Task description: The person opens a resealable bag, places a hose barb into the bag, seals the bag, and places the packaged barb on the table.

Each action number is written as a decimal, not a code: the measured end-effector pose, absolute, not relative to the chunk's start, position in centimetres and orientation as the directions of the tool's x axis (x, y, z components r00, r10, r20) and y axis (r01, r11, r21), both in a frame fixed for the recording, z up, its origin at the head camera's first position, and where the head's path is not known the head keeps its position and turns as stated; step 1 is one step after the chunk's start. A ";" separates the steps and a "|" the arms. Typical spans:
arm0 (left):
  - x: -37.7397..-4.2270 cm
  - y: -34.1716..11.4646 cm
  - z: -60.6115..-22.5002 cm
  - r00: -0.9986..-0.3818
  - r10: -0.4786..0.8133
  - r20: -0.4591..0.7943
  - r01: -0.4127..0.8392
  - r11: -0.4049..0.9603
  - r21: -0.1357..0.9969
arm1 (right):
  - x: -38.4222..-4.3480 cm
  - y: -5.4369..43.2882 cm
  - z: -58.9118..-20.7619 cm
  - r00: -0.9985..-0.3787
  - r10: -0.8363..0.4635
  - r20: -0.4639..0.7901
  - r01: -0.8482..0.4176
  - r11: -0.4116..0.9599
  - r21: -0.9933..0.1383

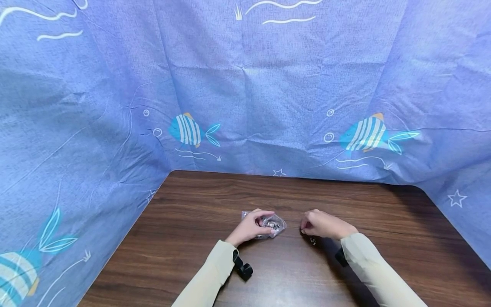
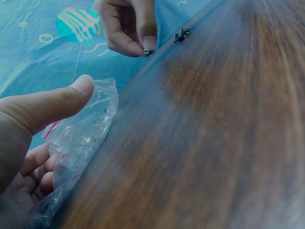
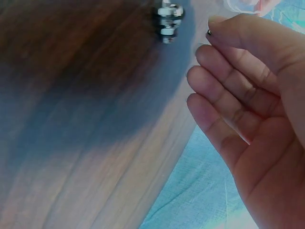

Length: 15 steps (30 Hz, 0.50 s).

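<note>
My left hand (image 1: 248, 229) holds a clear zip bag (image 1: 281, 221) low over the table, its thumb along the near side and the other fingers behind. Small shiny metal pieces show through the plastic. In the left wrist view the bag (image 2: 97, 121) has a red stripe near its mouth. To the right, my right hand (image 1: 325, 224) pinches a small nut-like metal piece (image 2: 148, 51) between thumb and forefinger, mostly covered by the fingertips. Just below that hand, a little group of similar metal pieces (image 1: 313, 241) lies on the wood; up close these pieces (image 3: 167, 21) look silvery and faceted.
The dark wooden table (image 1: 215, 192) has rounded far corners. A blue cloth (image 1: 284, 85) with fish prints hangs around its back and sides. Black straps with a wrist camera (image 1: 244, 269) sit at the left cuff, and another dark mount (image 1: 341, 257) is under the right one.
</note>
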<state>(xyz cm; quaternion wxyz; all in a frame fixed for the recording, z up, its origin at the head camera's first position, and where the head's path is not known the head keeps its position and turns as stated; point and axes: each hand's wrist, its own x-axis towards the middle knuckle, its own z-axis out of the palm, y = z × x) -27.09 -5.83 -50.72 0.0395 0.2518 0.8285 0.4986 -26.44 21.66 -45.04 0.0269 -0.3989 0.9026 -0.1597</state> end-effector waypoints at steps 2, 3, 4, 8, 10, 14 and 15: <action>-27.1 -5.8 -50.6 -0.870 0.457 0.183 0.378 0.381 0.843 | -26.5 21.5 -44.8 -0.682 -0.728 0.075 -0.707 0.630 -0.322; -27.0 -5.8 -50.6 -0.870 0.457 0.182 0.378 0.383 0.843 | -26.6 21.4 -44.7 -0.686 -0.725 0.069 -0.702 0.633 -0.326; -27.0 -5.8 -50.6 -0.871 0.457 0.182 0.377 0.384 0.843 | -26.6 21.3 -44.6 -0.688 -0.722 0.067 -0.698 0.635 -0.330; -27.0 -5.8 -50.6 -0.871 0.457 0.180 0.375 0.381 0.845 | -26.9 20.8 -44.2 -0.691 -0.720 0.065 -0.698 0.641 -0.319; -27.0 -5.8 -50.6 -0.872 0.456 0.179 0.374 0.381 0.846 | -27.1 20.5 -44.1 -0.692 -0.719 0.065 -0.699 0.644 -0.311; -27.1 -5.8 -50.6 -0.871 0.456 0.182 0.376 0.381 0.845 | -27.3 19.8 -43.7 -0.686 -0.724 0.072 -0.706 0.639 -0.306; -27.1 -5.8 -50.7 -0.871 0.456 0.185 0.378 0.380 0.844 | -27.4 19.7 -43.7 -0.685 -0.725 0.075 -0.708 0.637 -0.305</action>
